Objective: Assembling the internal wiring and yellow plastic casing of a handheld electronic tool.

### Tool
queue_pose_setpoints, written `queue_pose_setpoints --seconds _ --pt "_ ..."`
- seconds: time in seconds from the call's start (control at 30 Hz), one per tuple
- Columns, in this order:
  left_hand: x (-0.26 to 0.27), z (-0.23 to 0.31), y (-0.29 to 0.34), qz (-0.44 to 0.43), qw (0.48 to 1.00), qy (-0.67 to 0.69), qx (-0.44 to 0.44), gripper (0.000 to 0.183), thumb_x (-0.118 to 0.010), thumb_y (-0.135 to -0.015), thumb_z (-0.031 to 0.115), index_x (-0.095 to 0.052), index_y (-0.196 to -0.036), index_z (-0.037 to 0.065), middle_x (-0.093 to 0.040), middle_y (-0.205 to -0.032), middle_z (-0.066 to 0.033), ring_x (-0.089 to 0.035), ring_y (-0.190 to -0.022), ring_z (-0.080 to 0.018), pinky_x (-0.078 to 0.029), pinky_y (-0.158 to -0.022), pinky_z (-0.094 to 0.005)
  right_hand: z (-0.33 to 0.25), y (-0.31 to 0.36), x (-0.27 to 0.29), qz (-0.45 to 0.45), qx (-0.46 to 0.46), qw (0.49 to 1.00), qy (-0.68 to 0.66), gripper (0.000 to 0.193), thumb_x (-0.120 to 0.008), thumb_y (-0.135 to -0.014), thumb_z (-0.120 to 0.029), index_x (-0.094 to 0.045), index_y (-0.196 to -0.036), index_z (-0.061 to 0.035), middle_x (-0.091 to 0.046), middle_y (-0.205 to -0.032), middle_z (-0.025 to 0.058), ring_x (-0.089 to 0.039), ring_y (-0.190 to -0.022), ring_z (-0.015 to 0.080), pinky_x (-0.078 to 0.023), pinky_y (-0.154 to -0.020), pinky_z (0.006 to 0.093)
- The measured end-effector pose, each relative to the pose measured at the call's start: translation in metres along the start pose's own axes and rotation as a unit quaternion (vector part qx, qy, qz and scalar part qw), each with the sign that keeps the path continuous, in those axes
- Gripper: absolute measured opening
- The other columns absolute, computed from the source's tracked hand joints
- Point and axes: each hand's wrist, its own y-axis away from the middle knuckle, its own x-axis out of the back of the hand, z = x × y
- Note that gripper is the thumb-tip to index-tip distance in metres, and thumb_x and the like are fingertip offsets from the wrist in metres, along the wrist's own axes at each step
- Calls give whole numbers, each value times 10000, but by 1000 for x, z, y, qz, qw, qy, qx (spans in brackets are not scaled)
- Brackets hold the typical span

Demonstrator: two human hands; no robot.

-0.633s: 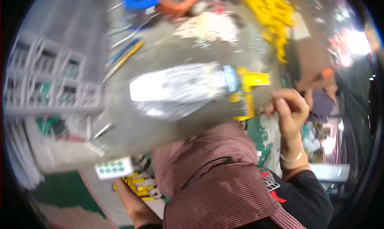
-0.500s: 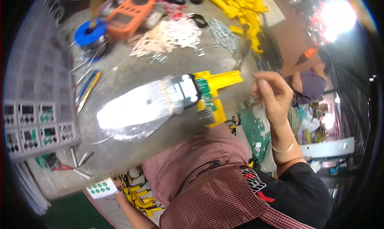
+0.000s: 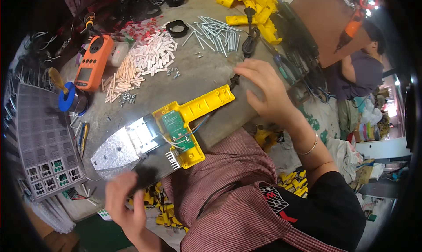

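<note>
A yellow pistol-shaped plastic housing half (image 3: pixel 206 106) lies on the workbench with its inside facing up. A green circuit board (image 3: pixel 176 128) sits in it, with thin wires and a finned metal heatsink (image 3: pixel 172 160) beside it. A broad silvery metal plate (image 3: pixel 115 151) extends leftward from the housing. My right hand (image 3: pixel 268 87) is open, fingers curved over the black power cord (image 3: pixel 235 79) at the handle's end; whether they touch it I cannot tell. Below the metal plate, my left hand (image 3: pixel 126 206) is open and slightly blurred, with nothing in it.
Piles of white ceramic tubes (image 3: pixel 154 54) and long screws (image 3: pixel 220 34) lie behind, beside an orange multimeter (image 3: pixel 93 63) and a blue solder spool (image 3: pixel 72 99). A grey compartment tray (image 3: pixel 46 137) stands left. Yellow housings (image 3: pixel 259 8) are heaped far off. Another person (image 3: pixel 361 69) sits at right.
My left hand has risen to the bench edge and no longer holds the white card with green dots. My right hand has come nearer the cord. The view has shifted.
</note>
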Motion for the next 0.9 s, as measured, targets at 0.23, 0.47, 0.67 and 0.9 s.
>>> queue_pose_setpoints --seconds 0.23,0.47,0.67,0.9 --pt "-44 6 -75 -68 961 -253 -87 855 -841 -573 270 -503 -1328 53 -503 -1318 -141 -463 -1209 -384 -351 -1046 -488 41 -4 -8 -81 29 996 22 392 -647 -756 -82 -601 -1145 -96 -579 -1180 74 -455 -1277 286 -287 -1108 538" --pt "-41 1 -67 -65 964 -253 -50 825 -842 -544 146 -532 -1302 48 -542 -1201 -150 -507 -1085 -371 -399 -928 -481 38 -1 15 -157 124 977 -75 193 -682 -750 -148 -667 -941 -132 -588 -940 28 -573 -1053 231 -312 -1084 529" --pt "-34 12 -59 -47 960 -272 -47 662 -785 -634 102 -567 -1253 11 -544 -1257 -170 -518 -1131 -366 -400 -988 -451 33 -20 15 -61 128 982 -124 201 -694 -776 -199 -671 -951 -103 -549 -781 39 -591 -810 242 -390 -992 495" --pt "-50 35 -17 9 992 -121 -34 338 -722 -746 117 -615 -1032 -28 -640 -970 -171 -601 -837 -298 -496 -742 -374 27 -37 4 -145 79 986 -11 254 -695 -758 -98 -648 -1006 -71 -551 -849 83 -557 -874 288 -367 -1011 475"
